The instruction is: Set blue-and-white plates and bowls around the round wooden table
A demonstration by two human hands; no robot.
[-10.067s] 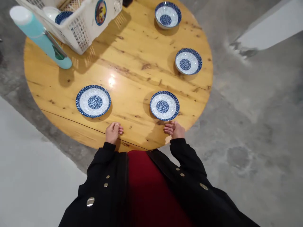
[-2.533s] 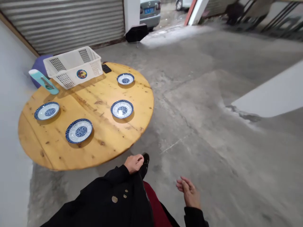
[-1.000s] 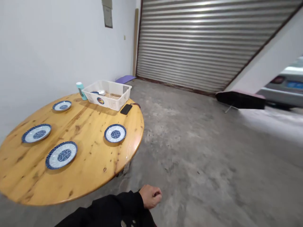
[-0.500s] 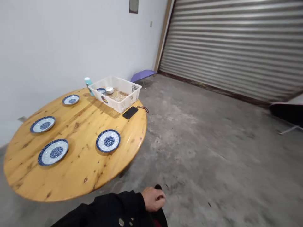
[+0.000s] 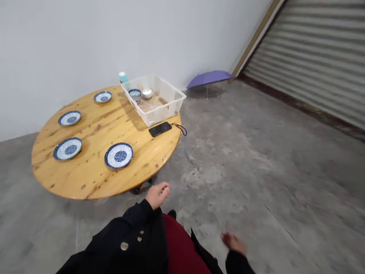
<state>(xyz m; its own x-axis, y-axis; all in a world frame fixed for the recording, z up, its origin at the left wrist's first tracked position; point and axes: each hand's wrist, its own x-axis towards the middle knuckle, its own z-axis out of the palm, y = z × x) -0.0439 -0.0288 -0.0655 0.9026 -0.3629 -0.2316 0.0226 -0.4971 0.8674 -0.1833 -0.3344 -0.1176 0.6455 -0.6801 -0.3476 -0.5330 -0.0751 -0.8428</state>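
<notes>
Basket (image 5: pixel 171 108) of white plastic holding blue-patterned bowl (image 5: pixel 135 94) and white bowl (image 5: pixel 147 93)

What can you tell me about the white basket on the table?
The white basket is a shallow rectangular plastic crate with latticed walls and a grid of small holes at one end. It sits flat near the far edge of the round wooden table. Inside lie a woven mat, a small blue-and-white dish and a small white bowl. A black phone lies just beside its near side, and a teal bottle stands behind its far corner.
</notes>
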